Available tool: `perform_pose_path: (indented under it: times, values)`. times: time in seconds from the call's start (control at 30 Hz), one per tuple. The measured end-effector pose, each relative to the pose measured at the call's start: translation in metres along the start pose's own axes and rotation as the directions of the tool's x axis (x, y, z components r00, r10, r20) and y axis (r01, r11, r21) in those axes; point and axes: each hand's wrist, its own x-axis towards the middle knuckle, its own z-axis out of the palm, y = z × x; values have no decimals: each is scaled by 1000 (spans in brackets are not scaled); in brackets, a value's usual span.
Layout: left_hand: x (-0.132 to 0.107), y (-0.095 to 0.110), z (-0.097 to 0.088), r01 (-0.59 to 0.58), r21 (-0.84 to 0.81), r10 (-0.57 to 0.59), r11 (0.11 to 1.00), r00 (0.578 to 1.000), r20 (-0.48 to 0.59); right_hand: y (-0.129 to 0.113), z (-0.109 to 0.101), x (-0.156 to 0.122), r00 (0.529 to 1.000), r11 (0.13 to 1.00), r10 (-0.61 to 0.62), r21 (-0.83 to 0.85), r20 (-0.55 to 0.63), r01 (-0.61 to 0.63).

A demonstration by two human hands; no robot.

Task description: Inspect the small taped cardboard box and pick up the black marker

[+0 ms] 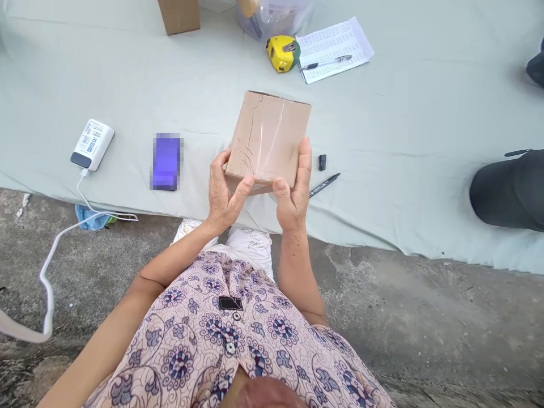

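A small brown cardboard box (267, 136), its top sealed with clear tape, is held up over the near edge of a pale green sheet (403, 141). My left hand (223, 195) grips its near left corner, thumb pressed on the top face. My right hand (293, 190) clasps the near right side, fingers running up the box's edge. Both hands are closed on the box.
On the sheet lie a black pen (323, 184) and its cap (322, 162) right of the box, a blurred phone (166, 161), a white power bank (92, 144) with cable, a yellow tape measure (283, 53), a printed paper (335, 48) with pen, another box (179, 15). Dark objects (510, 190) sit far right.
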Motion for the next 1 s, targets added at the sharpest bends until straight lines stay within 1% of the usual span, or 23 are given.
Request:
perform_pose_path:
  times: [0.2,0.3,0.53,0.63,0.8,0.93,1.0]
  values:
    - [-8,-4,1,8,1,-8,1000,999,-54,7,4,3,999,983,31,180,36,-37]
    - [-12,-5,0,14,11,-13,1000,998,-55,9,7,6,999,968,29,246,31,-36]
    - [-14,-6,-2,13,29,-12,999,999,-45,12,12,7,997,961,74,268,-14,-67]
    - [-18,-9,0,-5,47,7,999,999,-48,12,13,5,995,968,86,243,-51,-71]
    - [-31,-10,6,-35,125,39,992,999,-29,7,10,1,978,988,103,131,-181,-80]
    - [-48,-3,12,-28,124,27,992,1000,10,4,-1,1,941,984,151,-48,-304,-173]
    - [-60,3,15,-19,105,15,994,999,47,5,-6,4,929,975,161,-93,-335,-202]
